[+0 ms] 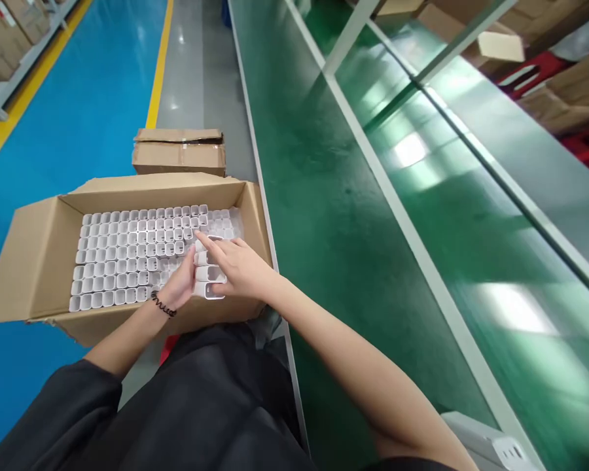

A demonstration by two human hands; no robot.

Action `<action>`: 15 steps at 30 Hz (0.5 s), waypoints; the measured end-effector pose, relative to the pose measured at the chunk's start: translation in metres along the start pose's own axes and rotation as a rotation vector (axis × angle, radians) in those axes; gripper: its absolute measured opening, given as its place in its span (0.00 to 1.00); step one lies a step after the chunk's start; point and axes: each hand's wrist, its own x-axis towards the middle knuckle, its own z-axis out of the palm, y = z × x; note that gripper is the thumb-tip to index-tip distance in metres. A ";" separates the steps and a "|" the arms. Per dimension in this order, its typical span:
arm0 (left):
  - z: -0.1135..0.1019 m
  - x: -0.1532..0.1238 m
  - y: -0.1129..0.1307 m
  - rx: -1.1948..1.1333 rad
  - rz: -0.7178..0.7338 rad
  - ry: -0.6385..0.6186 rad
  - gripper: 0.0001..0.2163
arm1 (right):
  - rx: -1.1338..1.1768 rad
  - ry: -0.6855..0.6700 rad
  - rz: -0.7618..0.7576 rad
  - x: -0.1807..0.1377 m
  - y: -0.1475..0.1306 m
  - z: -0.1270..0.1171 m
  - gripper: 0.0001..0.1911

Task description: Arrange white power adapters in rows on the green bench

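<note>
Several white plastic housings (210, 273), hollow with open ends, form a short row between my two hands. My left hand (180, 282) is closed against their left side. From the right, my right hand (240, 265) reaches over them, its fingers bent round the row. Both hands are above the right part of an open cardboard box (167, 186). Inside it, upright white housings (110, 255) stand in tight rows, filling the left and middle. At the right end a lower layer of housings (220, 219) shows under clear plastic.
A long green work surface (314, 196) with pale metal rails runs along the right. Behind the open box sits a closed carton (179, 154). A white device with ports (491, 441) lies at bottom right. Cartons (7, 39) stand on a rack at far left, beside the blue floor (98, 85).
</note>
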 end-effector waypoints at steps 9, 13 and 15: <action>-0.167 -0.055 0.005 1.227 0.234 0.687 0.29 | -0.059 -0.414 -0.242 0.079 0.017 0.078 0.56; -0.163 -0.058 -0.003 1.271 0.234 0.760 0.25 | -0.034 -0.461 -0.337 0.104 0.012 0.109 0.58; -0.157 -0.057 -0.004 1.292 0.253 0.801 0.24 | -0.053 -0.480 -0.374 0.111 0.013 0.121 0.58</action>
